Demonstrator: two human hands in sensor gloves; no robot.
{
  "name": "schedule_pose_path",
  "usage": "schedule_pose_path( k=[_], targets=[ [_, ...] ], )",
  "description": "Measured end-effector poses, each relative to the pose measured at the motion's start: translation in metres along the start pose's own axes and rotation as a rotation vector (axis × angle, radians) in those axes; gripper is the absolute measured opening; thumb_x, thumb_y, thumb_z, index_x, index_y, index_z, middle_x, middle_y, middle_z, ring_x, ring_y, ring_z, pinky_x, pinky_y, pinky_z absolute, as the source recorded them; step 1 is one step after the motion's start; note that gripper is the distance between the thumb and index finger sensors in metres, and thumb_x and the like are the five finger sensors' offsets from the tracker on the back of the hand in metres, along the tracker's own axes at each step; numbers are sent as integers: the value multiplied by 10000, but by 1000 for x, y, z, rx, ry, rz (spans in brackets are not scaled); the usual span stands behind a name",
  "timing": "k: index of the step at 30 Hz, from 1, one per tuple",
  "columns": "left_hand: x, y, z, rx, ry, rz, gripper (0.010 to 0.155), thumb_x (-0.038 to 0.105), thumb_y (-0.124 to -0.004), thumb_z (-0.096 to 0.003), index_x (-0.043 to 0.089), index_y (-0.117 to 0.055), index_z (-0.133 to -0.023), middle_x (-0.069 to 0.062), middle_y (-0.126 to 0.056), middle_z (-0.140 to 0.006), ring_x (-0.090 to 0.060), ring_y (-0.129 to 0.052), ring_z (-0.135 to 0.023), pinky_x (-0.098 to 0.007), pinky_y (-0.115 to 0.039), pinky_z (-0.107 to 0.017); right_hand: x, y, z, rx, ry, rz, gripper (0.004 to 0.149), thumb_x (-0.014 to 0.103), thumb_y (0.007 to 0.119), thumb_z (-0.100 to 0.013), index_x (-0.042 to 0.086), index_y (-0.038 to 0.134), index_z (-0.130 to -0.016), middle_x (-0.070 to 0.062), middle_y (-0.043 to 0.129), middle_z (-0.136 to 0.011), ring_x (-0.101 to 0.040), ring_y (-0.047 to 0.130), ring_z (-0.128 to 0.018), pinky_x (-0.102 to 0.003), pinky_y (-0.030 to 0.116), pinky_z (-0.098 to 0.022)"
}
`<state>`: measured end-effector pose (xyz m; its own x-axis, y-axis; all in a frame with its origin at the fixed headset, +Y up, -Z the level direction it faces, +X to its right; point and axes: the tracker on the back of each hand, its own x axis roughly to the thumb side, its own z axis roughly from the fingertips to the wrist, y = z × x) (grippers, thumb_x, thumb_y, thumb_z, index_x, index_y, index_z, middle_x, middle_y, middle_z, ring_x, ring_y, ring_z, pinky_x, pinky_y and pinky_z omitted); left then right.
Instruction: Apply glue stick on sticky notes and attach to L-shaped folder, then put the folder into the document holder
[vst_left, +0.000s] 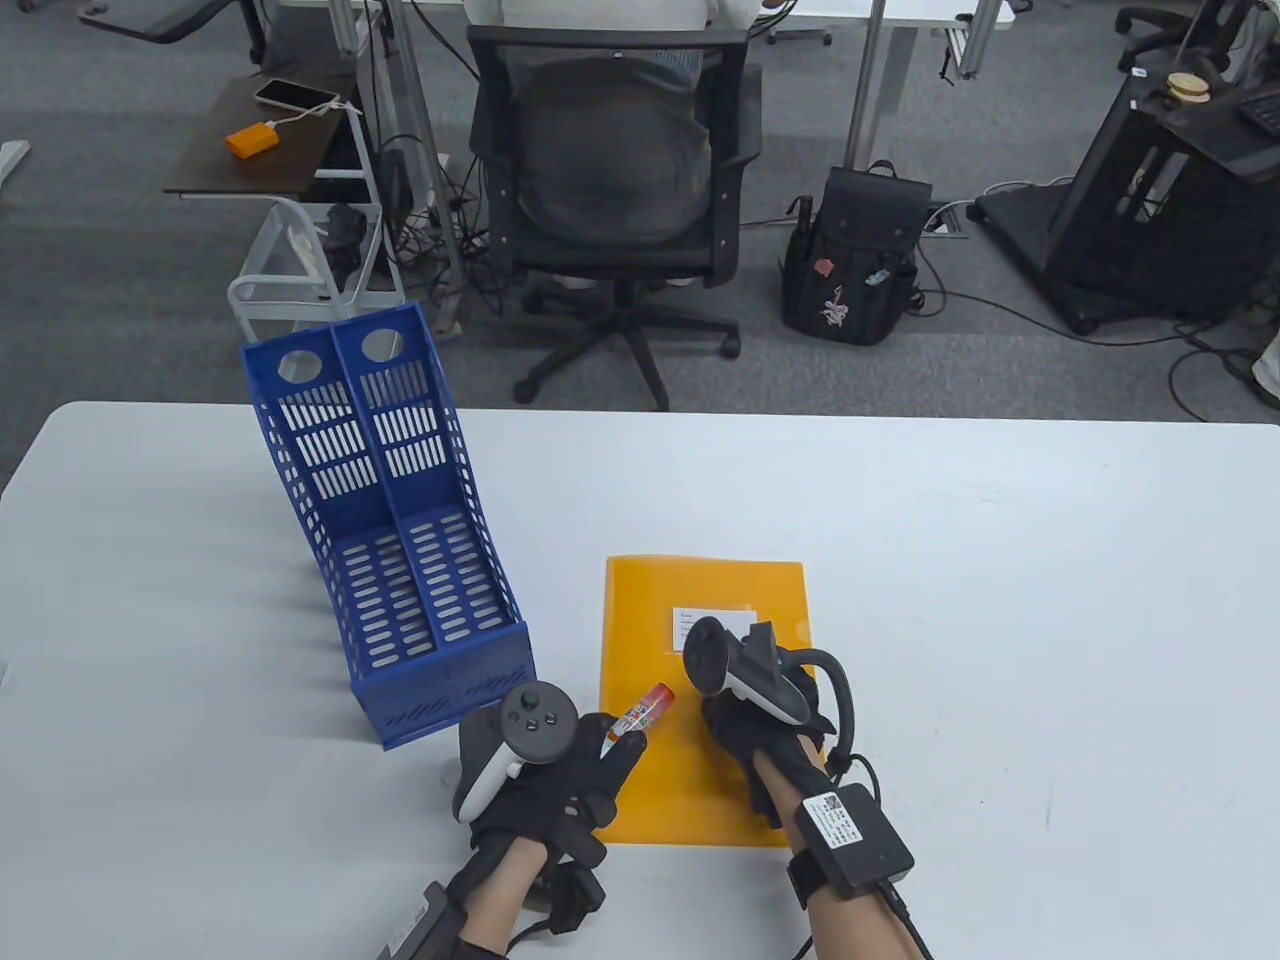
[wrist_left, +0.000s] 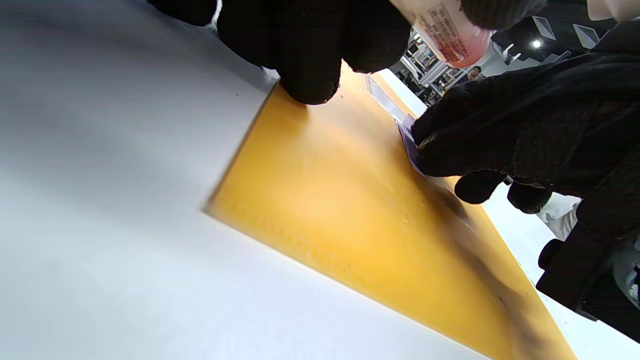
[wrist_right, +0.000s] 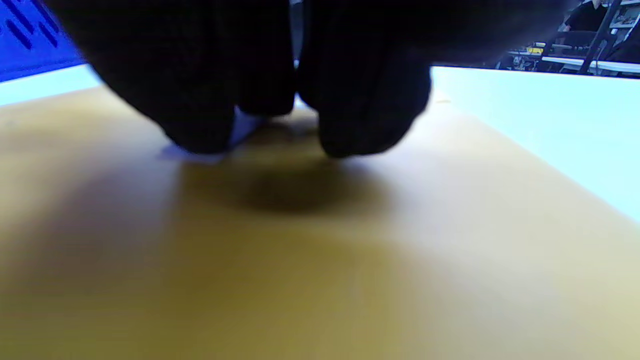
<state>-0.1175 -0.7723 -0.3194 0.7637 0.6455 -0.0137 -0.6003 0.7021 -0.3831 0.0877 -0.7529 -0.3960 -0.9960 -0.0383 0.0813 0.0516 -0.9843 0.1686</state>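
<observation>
An orange L-shaped folder (vst_left: 690, 790) lies flat on the white table (vst_left: 1000, 600), a white label (vst_left: 712, 622) on its upper half. My left hand (vst_left: 615, 745) grips a glue stick (vst_left: 645, 712) at the folder's left edge, red end pointing up-right; in the left wrist view the glue stick (wrist_left: 450, 35) sits above the folder (wrist_left: 325, 210). My right hand (vst_left: 735, 715) is curled down onto the folder's middle, its fingertips (wrist_right: 200, 135) pinching a pale purple sticky note (wrist_right: 245, 127) against the folder (wrist_right: 300, 275). The note's edge (wrist_left: 406, 140) shows under those fingers. The blue document holder (vst_left: 400, 560) stands left of the folder.
The document holder's front wall (vst_left: 450, 690) is close to my left hand. Beyond the table's far edge are an office chair (vst_left: 610, 200) with a person seated, a black backpack (vst_left: 860, 260) and a small cart (vst_left: 300, 270).
</observation>
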Motion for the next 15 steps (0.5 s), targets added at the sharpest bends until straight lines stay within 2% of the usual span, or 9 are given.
schedule_pose_path(
  k=[4,8,15],
  targets=[
    [0,0,0,-3,-2,5,611,588,-582,-497,167,-684,-928,-104,-781,-1010,-321,-622,-1011,-592,-494,-725,-1,0,-6,65,10,-2,710,429,920,-458,176,644,-1061,-254,554,-1064,-326,908,-602,-377,817,-271],
    [0,0,0,-7,-3,3,612,588,-583,-495,169,-683,-928,-103,-778,-1012,-319,-620,-1013,-591,-495,-725,0,1,-12,135,15,-18,694,422,901,-477,176,633,-1068,-251,496,-1094,-349,853,-683,-405,804,-317],
    [-1,0,0,-11,-4,4,611,589,-580,-497,170,-681,-929,-104,-778,-1012,-320,-619,-1013,-590,-495,-726,-1,-1,-13,155,20,-3,686,434,886,-484,201,620,-1072,-244,501,-1099,-358,834,-705,-411,800,-329]
  ],
)
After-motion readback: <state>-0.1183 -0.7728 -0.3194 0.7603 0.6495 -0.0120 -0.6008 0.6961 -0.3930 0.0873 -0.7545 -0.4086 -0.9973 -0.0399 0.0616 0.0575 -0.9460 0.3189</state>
